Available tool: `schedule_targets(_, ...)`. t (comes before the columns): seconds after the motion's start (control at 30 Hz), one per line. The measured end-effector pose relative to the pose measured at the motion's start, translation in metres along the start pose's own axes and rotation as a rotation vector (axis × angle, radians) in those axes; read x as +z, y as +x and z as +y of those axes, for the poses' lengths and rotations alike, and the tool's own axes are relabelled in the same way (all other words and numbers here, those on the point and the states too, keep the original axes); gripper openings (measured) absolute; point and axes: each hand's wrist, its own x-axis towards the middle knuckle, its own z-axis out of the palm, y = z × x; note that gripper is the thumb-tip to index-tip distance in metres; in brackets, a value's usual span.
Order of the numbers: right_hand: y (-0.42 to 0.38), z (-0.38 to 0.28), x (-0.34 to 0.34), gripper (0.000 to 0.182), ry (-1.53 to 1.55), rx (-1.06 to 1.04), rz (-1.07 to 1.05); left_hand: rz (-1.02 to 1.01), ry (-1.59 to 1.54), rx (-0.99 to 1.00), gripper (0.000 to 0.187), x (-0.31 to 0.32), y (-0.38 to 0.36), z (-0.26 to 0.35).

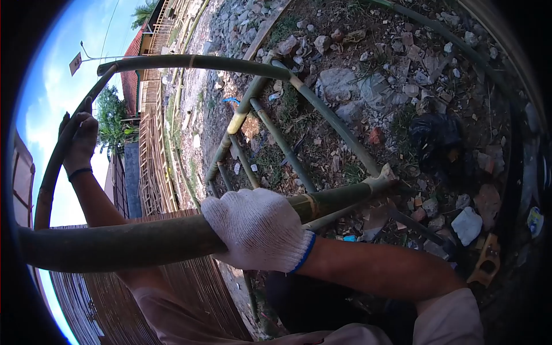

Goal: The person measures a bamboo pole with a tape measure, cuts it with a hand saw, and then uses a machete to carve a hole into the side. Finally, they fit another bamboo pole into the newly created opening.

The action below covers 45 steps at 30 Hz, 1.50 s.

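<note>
My left hand (82, 141), in a pale glove with a dark cuff, is closed round a slim green bamboo pole (54, 167) at the left. My right hand (259, 230), in a white knitted glove with a blue cuff, wraps over a thick green bamboo pole (126, 244) that crosses the lower middle. Both poles belong to a bamboo frame. Its far pole (201, 62) curves across the top, and thinner rungs (284, 145) run between a second thick pole (253, 95) and the one under my right hand. The fingertips of my right hand are hidden beneath the pole.
Rubble and stones (339, 86) cover the ground at the right, with a black plastic bag (440, 138) and a saw with a yellow handle (489, 261). Bamboo fencing (152, 138) stands beyond, and a slatted bamboo panel (172, 299) is at the lower left.
</note>
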Motion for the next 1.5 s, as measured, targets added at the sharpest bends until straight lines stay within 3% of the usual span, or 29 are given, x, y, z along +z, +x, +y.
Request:
schedule_targets(0.1, -0.002, -0.001, 0.002, 0.051, -0.005, 0.028, 0.007, -0.074, -0.05, -0.092, 0.063, -0.016, 0.011, 0.017)
schedule_targets(0.3, -0.003, -0.001, 0.01, 0.051, 0.015, 0.008, 0.053, -0.103, 0.127, -0.034, 0.081, -0.003, 0.008, 0.012)
schedule_targets(0.47, -0.004, -0.002, 0.009, 0.049, -0.009, 0.011, 0.034, -0.156, 0.112, -0.077, 0.081, -0.016, 0.012, 0.021)
schedule_targets(0.57, -0.004, -0.001, 0.009, 0.05, -0.007, 0.008, 0.049, -0.145, 0.166, -0.05, 0.081, -0.002, 0.003, 0.009)
schedule_targets(0.63, -0.004, -0.002, 0.009, 0.05, -0.008, 0.015, 0.051, -0.082, -0.059, -0.075, 0.08, -0.002, 0.003, 0.008)
schedule_targets(0.77, -0.004, -0.002, 0.008, 0.048, 0.008, 0.014, 0.065, 0.044, -0.02, -0.003, 0.079, 0.002, 0.005, 0.01)
schedule_targets(1.17, -0.003, -0.002, 0.008, 0.041, 0.005, 0.019, 0.032, -0.208, -0.038, -0.226, 0.087, -0.011, 0.008, 0.021)
schedule_targets(1.23, -0.003, -0.002, 0.009, 0.041, 0.012, 0.02, 0.029, -0.097, 0.148, 0.004, 0.087, 0.008, -0.004, 0.001)
schedule_targets(1.33, -0.002, -0.002, 0.008, 0.042, 0.027, 0.02, 0.034, -0.156, -0.018, -0.094, 0.088, 0.001, 0.001, 0.006)
schedule_targets(1.5, -0.004, -0.002, 0.009, 0.046, 0.011, 0.0, 0.052, -0.073, 0.01, -0.017, 0.081, 0.006, -0.004, -0.002)
